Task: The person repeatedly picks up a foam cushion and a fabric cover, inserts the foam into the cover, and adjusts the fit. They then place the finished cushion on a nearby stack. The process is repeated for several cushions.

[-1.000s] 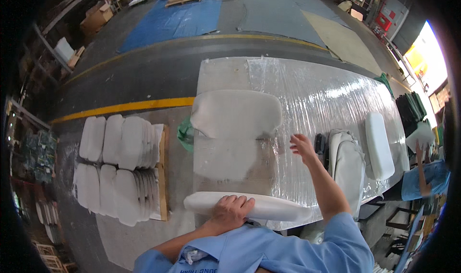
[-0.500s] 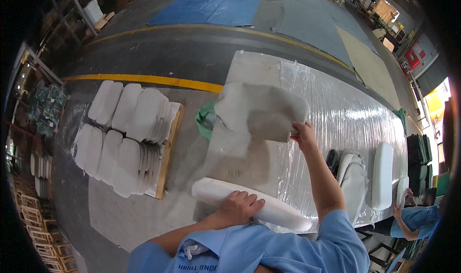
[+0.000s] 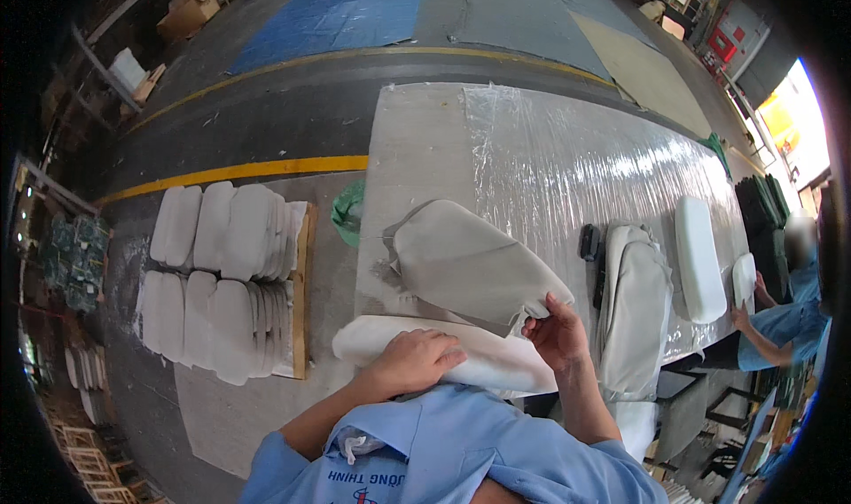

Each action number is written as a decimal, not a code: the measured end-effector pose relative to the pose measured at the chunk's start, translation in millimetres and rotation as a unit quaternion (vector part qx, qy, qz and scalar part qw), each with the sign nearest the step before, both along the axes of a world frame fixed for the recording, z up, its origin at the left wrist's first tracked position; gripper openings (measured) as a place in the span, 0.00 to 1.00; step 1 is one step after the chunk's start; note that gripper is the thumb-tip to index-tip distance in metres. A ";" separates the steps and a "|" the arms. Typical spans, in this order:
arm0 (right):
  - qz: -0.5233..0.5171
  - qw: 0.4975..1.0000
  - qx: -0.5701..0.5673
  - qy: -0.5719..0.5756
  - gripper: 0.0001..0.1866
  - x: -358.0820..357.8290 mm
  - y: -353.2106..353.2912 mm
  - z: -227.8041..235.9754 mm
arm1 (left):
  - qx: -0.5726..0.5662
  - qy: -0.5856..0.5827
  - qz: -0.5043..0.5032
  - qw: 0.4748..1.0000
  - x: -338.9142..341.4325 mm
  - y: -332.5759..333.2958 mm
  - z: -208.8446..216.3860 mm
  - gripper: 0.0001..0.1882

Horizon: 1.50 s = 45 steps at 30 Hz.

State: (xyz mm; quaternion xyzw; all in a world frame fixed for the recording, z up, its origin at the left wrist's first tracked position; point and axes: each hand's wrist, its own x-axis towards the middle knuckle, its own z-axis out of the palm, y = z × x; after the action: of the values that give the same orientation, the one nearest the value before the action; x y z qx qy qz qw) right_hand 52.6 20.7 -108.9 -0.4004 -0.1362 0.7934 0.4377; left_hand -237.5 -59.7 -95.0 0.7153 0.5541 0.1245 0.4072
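Note:
A long white foam pad [image 3: 510, 359] with rounded ends lies along the table's near edge, against my body. My left hand [image 3: 417, 359] is closed over its upper side, fingers together and bent. Beyond the pad, a grey fabric cover [image 3: 474, 260], long and rounded, is spread over the table. Its near right corner is pinched in my right hand [image 3: 557, 331], thumb and fingers pressed together. More grey covers [image 3: 631, 304] lie in a pile right of that hand, a small black object [image 3: 589, 242] beside them.
The table [image 3: 412, 140] is partly wrapped in clear plastic film. Another white pad [image 3: 700, 260] lies at its right, where a co-worker's hands [image 3: 749, 304] hold a smaller pad. Stacks of light-coloured padded pieces [image 3: 232, 313] sit on a pallet at left, near a green bag [image 3: 348, 213].
My right hand has drawn the cover's corner nearer, and the cover has turned from a folded, lifted shape to a flatter one. The left hand stays on the pad. The view has shifted.

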 end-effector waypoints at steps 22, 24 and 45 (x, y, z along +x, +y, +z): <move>0.034 0.983 0.108 -0.145 0.14 0.9 -60.1 33.6 | -0.327 -0.346 0.505 0.720 -22.9 83.0 -98.1 0.13; 0.052 0.977 0.117 -0.170 0.14 1.5 -63.9 31.8 | -0.348 -0.346 0.512 0.705 -22.8 95.9 -102.3 0.13; 0.114 0.925 0.257 -0.255 0.13 19.0 -83.1 -9.0 | -0.061 -0.726 0.307 0.612 25.0 199.3 80.4 0.24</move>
State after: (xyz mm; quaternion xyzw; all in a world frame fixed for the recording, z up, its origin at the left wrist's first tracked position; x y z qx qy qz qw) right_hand 71.6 -62.4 -117.9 -0.4444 -0.4871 0.6469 0.3830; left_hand -212.4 139.6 -14.6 0.1527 0.2713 0.6869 0.6566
